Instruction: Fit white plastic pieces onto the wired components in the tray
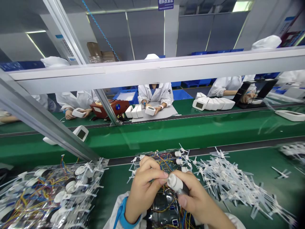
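My right hand [199, 198] is wrapped round a small cylindrical part [175, 182], white at one end and black at the other, held tilted with its white end toward the left. At that white end, my left hand [146, 181] is closed in a pinch. Whatever lies between its fingertips is too small to make out. Beneath both hands are clear plastic trays [163, 206] with coloured wires and dark parts. More white-and-black cylinders [178, 161] lie just beyond my fingers.
A heap of white plastic strip pieces [228, 181] lies on the right. Wired cylinder assemblies [47, 197] pile up on the left. A metal frame bar [152, 74] crosses ahead, above a green conveyor [166, 133]. Across it, people in white coats handle white devices [150, 110].
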`<state>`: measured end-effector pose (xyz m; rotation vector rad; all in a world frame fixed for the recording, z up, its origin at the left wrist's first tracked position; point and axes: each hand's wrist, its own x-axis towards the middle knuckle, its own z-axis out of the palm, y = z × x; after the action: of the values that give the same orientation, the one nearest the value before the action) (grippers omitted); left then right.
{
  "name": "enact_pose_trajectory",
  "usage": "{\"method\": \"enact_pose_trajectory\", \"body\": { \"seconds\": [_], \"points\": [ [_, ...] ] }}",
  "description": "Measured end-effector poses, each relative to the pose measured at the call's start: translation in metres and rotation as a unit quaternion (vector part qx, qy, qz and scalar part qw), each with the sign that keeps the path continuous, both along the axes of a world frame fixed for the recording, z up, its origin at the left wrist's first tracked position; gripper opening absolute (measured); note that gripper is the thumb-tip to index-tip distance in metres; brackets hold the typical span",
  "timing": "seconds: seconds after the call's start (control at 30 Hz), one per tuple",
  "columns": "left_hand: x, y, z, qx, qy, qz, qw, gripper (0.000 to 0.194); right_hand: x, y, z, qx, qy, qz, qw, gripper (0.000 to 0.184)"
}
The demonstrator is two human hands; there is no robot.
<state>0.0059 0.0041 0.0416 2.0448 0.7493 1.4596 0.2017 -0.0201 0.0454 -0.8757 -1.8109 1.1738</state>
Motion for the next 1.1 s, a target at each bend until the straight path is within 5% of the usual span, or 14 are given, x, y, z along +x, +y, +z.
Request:
{"method": "enact_pose_trajectory", "body": {
  "seconds": [1.1],
  "points": [
    [0.0015,-0.0030,-0.0023,-0.041,-0.044,-0.019,0.998,0.010,-0.0037,-0.0045,0.0013,0.010,0.003,0.002,1.000,0.069]
  ]
}}
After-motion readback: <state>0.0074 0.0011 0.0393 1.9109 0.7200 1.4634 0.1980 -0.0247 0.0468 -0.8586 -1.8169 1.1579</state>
